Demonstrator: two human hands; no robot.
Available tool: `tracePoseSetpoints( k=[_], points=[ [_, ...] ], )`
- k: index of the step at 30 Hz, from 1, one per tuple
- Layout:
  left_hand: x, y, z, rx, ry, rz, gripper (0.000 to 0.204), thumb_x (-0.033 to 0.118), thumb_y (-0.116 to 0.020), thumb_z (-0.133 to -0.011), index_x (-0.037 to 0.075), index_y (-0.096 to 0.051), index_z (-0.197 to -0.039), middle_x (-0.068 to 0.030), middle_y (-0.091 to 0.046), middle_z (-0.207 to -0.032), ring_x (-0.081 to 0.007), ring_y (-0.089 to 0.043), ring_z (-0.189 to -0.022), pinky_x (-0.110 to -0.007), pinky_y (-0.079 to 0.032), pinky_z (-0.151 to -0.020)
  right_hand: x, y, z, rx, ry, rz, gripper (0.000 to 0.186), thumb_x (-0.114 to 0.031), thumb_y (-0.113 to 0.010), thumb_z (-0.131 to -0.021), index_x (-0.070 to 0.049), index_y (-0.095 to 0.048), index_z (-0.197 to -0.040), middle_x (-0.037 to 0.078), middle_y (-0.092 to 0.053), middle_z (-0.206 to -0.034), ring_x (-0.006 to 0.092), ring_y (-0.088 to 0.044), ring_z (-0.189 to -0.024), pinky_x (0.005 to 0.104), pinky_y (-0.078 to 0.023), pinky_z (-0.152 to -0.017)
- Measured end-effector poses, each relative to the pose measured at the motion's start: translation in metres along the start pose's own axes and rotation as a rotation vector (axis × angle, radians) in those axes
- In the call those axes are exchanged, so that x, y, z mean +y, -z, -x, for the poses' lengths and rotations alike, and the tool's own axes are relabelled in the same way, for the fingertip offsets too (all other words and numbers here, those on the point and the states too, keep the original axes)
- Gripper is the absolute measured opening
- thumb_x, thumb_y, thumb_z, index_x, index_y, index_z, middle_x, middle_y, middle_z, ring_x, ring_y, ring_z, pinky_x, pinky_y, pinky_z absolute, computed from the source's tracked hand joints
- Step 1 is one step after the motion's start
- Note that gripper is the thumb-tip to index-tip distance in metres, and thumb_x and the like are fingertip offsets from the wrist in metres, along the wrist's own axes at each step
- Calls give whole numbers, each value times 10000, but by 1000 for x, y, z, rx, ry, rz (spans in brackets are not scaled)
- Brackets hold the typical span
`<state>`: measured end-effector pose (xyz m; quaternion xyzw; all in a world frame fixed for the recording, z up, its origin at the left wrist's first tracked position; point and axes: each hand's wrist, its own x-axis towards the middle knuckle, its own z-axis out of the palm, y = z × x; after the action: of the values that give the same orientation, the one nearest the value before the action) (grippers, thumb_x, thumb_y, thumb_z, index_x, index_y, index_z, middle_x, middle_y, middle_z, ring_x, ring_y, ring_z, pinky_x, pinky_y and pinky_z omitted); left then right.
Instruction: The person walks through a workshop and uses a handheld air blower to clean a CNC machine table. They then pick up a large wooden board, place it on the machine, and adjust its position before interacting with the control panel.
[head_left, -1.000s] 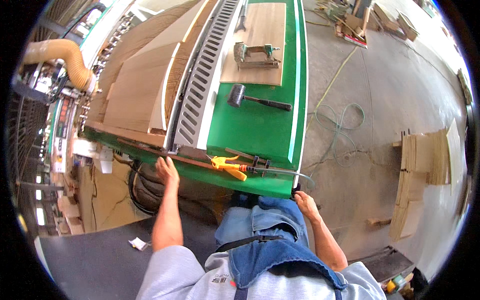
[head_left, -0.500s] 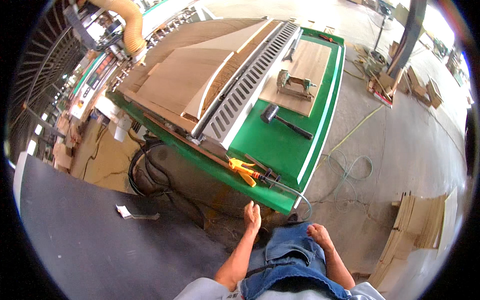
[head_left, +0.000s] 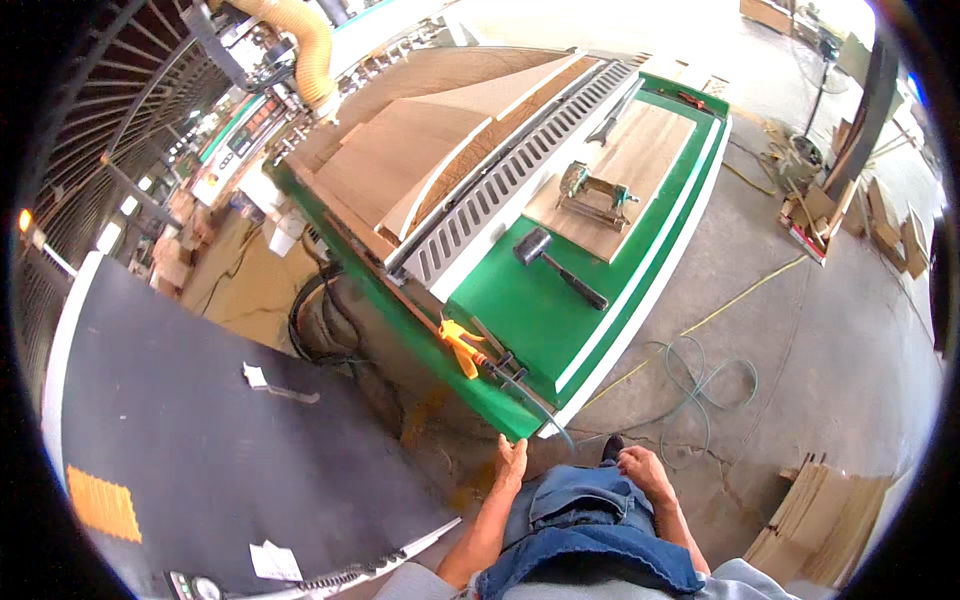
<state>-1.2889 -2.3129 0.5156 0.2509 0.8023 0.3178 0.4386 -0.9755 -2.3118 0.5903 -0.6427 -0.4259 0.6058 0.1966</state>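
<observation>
My left hand (head_left: 511,461) hangs loosely curled at the near corner of the green machine table (head_left: 480,392), its fingertips by the edge; whether they touch it I cannot tell. Over the front of my denim apron (head_left: 590,500), my right hand (head_left: 646,474) is closed in a loose fist. I see nothing held in either. An orange air blow gun (head_left: 462,347) with a hose lies at the table's near edge. Beyond it rest a black mallet (head_left: 561,269) and a pneumatic nailer (head_left: 594,194), the nailer on a wooden board (head_left: 655,150).
Shaped wood panels (head_left: 400,160) lie left of a slotted metal rail (head_left: 500,185). A dark table (head_left: 210,400) fills the left side. To the right, a coiled hose (head_left: 705,385) lies on the floor, and stacked sheets (head_left: 825,520) stand nearby. Cables (head_left: 325,315) hang below the green table.
My view has turned left and I have moved slightly, so more of the dark table shows. My left hand is now at the green table's corner. The tools lie as before.
</observation>
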Motion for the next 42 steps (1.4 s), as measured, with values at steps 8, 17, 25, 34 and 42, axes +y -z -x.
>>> tracePoseSetpoints(
  k=[8,17,25,34,42],
  points=[
    [-13,-5,4,-10,27,160,714,195,-589,-941,43,-236,-1543,-59,-570,-1089,-131,-554,-802,-289,-493,-629,-32,35,-51,-251,47,-135,334,-233,-566,-945,59,-654,-1081,129,-707,-876,192,-669,-778,309,-541,-732],
    [24,69,95,275,59,446,517,334,-638,-940,2,-563,-1329,-122,-652,-1188,-188,-655,-996,-303,-542,-791,34,60,-83,-377,-73,-59,494,-394,-528,-939,35,-688,-755,134,-686,-703,193,-618,-601,317,-471,-574],
    [0,176,223,1183,-216,175,145,192,-643,-922,50,-671,-929,-75,-666,-901,-168,-612,-745,-311,-487,-685,108,75,-82,-535,411,851,346,-339,-587,-896,-74,-611,-673,58,-568,-604,190,-518,-526,369,-396,-493],
    [-56,300,351,1929,21,-406,380,154,-704,-866,31,-571,-1201,-172,-526,-1172,-353,-506,-1105,-460,-431,-939,60,31,-98,-590,481,1136,163,-220,-600,-856,-117,-677,-755,76,-631,-686,242,-627,-636,377,-492,-583],
    [-123,399,397,1825,123,-531,832,244,-797,-758,72,-375,-1455,-199,-465,-1333,-393,-461,-1203,-508,-365,-979,59,-58,-108,-726,1266,1377,71,-201,-654,-854,-165,-679,-799,42,-677,-801,210,-677,-789,343,-526,-625]
  ],
)
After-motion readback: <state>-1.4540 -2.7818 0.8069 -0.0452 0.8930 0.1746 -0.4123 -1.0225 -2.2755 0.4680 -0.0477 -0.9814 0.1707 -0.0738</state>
